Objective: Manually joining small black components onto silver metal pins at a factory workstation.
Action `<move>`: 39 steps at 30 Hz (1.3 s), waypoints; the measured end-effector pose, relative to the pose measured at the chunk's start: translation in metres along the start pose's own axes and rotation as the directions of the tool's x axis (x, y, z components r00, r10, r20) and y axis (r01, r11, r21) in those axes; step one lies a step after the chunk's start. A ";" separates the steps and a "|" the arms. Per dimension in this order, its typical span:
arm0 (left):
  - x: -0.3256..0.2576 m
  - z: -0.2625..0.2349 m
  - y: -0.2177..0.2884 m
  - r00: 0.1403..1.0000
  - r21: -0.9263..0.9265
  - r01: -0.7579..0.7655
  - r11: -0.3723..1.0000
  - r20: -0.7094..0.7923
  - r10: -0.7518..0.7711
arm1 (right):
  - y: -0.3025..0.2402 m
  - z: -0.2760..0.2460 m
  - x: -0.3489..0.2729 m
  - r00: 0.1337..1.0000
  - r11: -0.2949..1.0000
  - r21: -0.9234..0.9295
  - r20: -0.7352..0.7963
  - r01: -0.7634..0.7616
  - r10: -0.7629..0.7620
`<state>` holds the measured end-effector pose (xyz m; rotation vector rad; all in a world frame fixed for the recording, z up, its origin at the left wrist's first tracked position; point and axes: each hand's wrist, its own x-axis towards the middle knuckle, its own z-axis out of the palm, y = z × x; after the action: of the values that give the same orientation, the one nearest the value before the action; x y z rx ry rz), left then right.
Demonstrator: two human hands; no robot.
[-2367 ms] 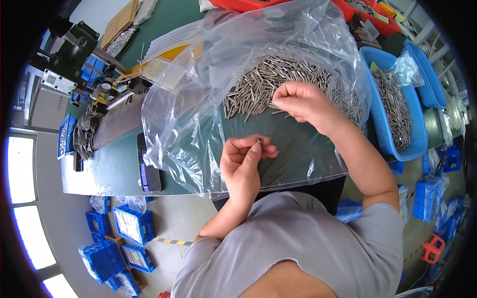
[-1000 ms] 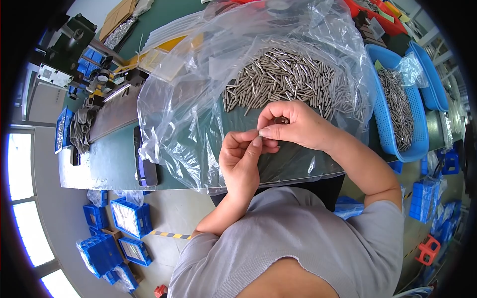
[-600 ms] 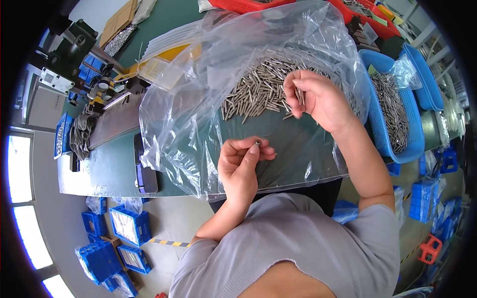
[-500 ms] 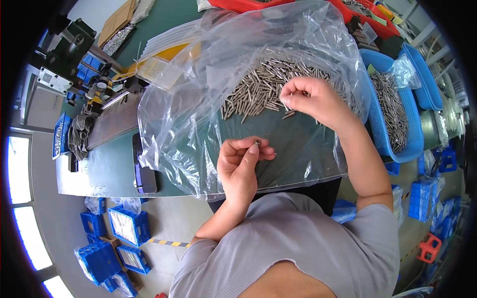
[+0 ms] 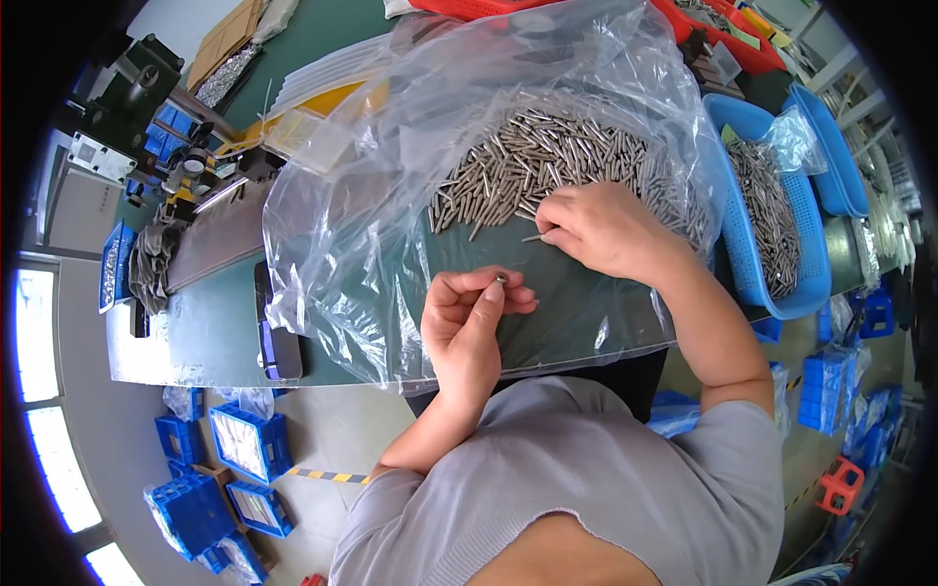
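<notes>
My left hand (image 5: 465, 320) is closed, thumb against the forefinger, on a small metal part (image 5: 501, 279). Only its round end shows between the fingertips. At the near edge of a heap of slim metal pins (image 5: 518, 166), my right hand (image 5: 608, 230) pinches one metal pin (image 5: 532, 238), which sticks out to the left of the fingertips. The heap lies on a clear plastic sheet or bag (image 5: 342, 283), spread over the green table (image 5: 210, 337). Most of the right hand's fingers are hidden under its back.
A blue basket (image 5: 813, 256) of similar pins stands to the right, beside another blue basket (image 5: 831, 156). Red trays (image 5: 728, 44) sit at the far side. On the left are a bench device (image 5: 186, 166) and a dark flat object with a purple end (image 5: 280, 342).
My right hand has come nearer and turned palm down at the heap's near edge, and a pin now shows in its fingertips. My left hand has barely moved.
</notes>
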<state>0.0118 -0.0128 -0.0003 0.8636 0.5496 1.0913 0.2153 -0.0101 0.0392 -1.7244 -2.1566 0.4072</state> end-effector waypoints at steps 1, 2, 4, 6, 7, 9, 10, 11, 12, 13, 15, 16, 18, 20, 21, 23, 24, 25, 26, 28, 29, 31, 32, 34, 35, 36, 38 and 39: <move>0.000 0.001 0.000 1.000 0.004 0.001 1.000 0.000 -0.001 | 0.000 0.004 -0.001 0.998 0.999 0.011 -0.034 0.050 -0.049; 0.000 0.001 0.000 1.000 0.000 0.002 1.000 -0.003 -0.002 | 0.000 0.005 0.000 0.998 0.999 0.016 -0.034 0.052 -0.051; 0.001 0.001 0.000 1.000 0.001 0.003 1.000 -0.009 -0.003 | -0.002 0.003 0.000 0.995 0.959 0.272 -0.077 0.085 -0.066; 0.000 0.001 0.000 1.000 0.023 0.009 1.000 -0.013 -0.008 | -0.010 -0.010 0.000 1.000 0.913 0.407 -0.024 0.008 0.002; 0.000 0.001 0.001 1.000 0.026 0.010 1.000 -0.018 -0.010 | -0.011 -0.013 0.000 0.999 0.877 0.480 -0.028 0.028 -0.016; 0.001 0.002 0.002 1.000 0.028 0.012 1.000 0.019 -0.013 | -0.010 -0.014 -0.002 1.000 0.843 0.538 0.008 0.018 -0.026; 0.000 0.002 0.002 1.000 0.029 0.016 0.999 0.019 -0.017 | -0.010 -0.013 -0.003 1.000 0.841 0.540 0.008 0.015 -0.023; 0.000 0.002 0.002 0.999 0.037 0.026 0.999 0.024 -0.027 | -0.010 -0.012 -0.003 0.998 0.839 0.543 0.041 0.021 -0.052; 0.000 0.002 0.002 0.999 0.044 0.036 0.998 0.028 -0.037 | -0.010 -0.011 -0.003 0.994 0.837 0.546 0.073 0.027 -0.080; -0.001 0.002 0.001 0.999 0.045 0.040 0.998 0.029 -0.042 | -0.011 -0.010 -0.004 0.995 0.837 0.546 0.069 0.027 -0.077; 0.000 0.002 0.000 0.998 0.077 0.039 0.996 0.040 -0.042 | -0.015 -0.012 -0.004 0.995 0.847 0.530 0.061 0.032 -0.076; 0.000 0.002 0.000 0.998 0.078 0.042 0.996 0.040 -0.045 | -0.016 -0.013 -0.004 0.996 0.858 0.512 0.053 0.039 -0.077; -0.001 0.001 0.001 0.997 0.122 0.042 0.992 0.062 -0.050 | -0.018 -0.013 -0.003 0.994 0.856 0.515 0.071 0.036 -0.085; -0.001 0.000 -0.001 0.996 0.137 0.039 0.990 0.078 -0.050 | -0.019 -0.011 -0.002 0.992 0.854 0.519 0.089 0.032 -0.091; 0.000 0.000 -0.001 0.994 0.153 0.035 0.988 0.094 -0.050 | -0.021 -0.009 -0.002 0.991 0.837 0.547 0.107 0.008 -0.079; 0.000 0.000 -0.001 0.995 0.136 0.034 0.990 0.086 -0.046 | -0.021 -0.004 -0.001 0.990 0.819 0.574 0.123 -0.016 -0.067; 0.000 0.001 0.000 0.996 0.118 0.032 0.992 0.077 -0.041 | -0.020 0.001 0.000 0.990 0.789 0.613 0.135 -0.043 -0.050; 0.001 0.001 0.000 0.996 0.118 0.031 0.993 0.079 -0.040 | -0.019 0.003 0.000 0.989 0.757 0.650 0.147 -0.070 -0.035; 0.001 0.001 0.000 0.997 0.112 0.026 0.993 0.075 -0.034 | -0.020 0.004 0.001 0.989 0.757 0.649 0.147 -0.068 -0.037; 0.001 0.001 0.000 0.997 0.105 0.017 0.994 0.070 -0.024 | -0.023 0.006 0.002 0.994 0.714 0.696 0.111 -0.070 -0.010; 0.001 0.002 0.000 0.998 0.096 0.016 0.995 0.051 -0.021 | -0.024 0.008 0.002 0.994 0.716 0.694 0.109 -0.068 -0.011; 0.001 0.003 0.001 0.999 0.086 0.010 0.996 0.034 -0.013 | -0.027 0.013 0.000 0.999 0.657 0.752 0.050 -0.050 0.018; 0.000 0.003 0.002 1.000 0.074 0.016 0.997 0.013 -0.017 | -0.031 0.009 -0.001 0.993 0.620 0.777 0.114 -0.108 0.031; 0.000 0.002 0.001 1.000 0.054 0.020 0.998 0.002 -0.020 | -0.030 0.013 -0.001 0.997 0.754 0.652 -0.071 0.079 -0.043; 0.000 0.002 0.001 1.000 0.053 0.013 0.999 0.003 -0.013 | -0.031 0.012 -0.001 0.999 0.774 0.632 -0.042 0.043 -0.021; -0.001 0.002 0.001 1.000 0.040 0.026 0.999 0.002 -0.026 | -0.031 0.012 -0.001 0.999 0.712 0.702 -0.030 -0.009 0.042; -0.001 0.000 0.000 0.999 0.011 0.033 0.999 0.015 -0.033 | -0.021 0.015 0.001 0.989 0.610 0.792 -0.062 -0.035 0.137; 0.000 0.000 0.000 0.999 0.007 0.030 1.000 0.014 -0.030 | -0.020 0.005 0.001 0.971 0.471 0.874 0.003 -0.119 0.240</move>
<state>0.0119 -0.0134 -0.0001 0.8661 0.5529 1.0555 0.1958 -0.0133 0.0433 -1.2681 -1.2272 1.1862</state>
